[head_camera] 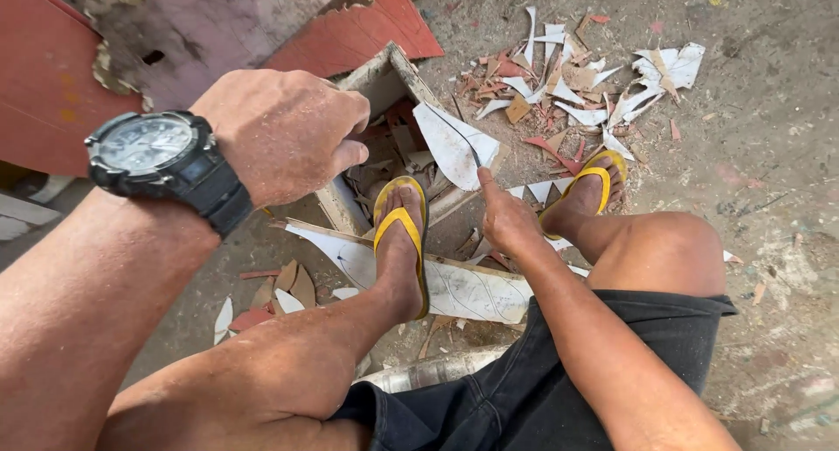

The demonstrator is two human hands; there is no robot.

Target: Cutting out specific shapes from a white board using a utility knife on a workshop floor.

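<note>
right now your left hand (284,132) is raised close to the camera, fingers curled into a loose fist with nothing visible inside it, and a black wristwatch (166,158) sits on that wrist. lower down, your right hand (507,219) reaches toward the floor, fingers drawn together around what looks like a thin dark blade (468,145), though the grip itself is hard to make out; its tip rests against a curved white laminate piece (450,141) that leans on the edge of a broken wooden frame (393,75). your left foot, in a yellow sandal (402,228), presses on a larger white sheet (463,289) lying flat just beside that hand. your right foot sits further out, near a scatter of white and red offcuts (577,84) on the dusty concrete floor (769,154)
</note>
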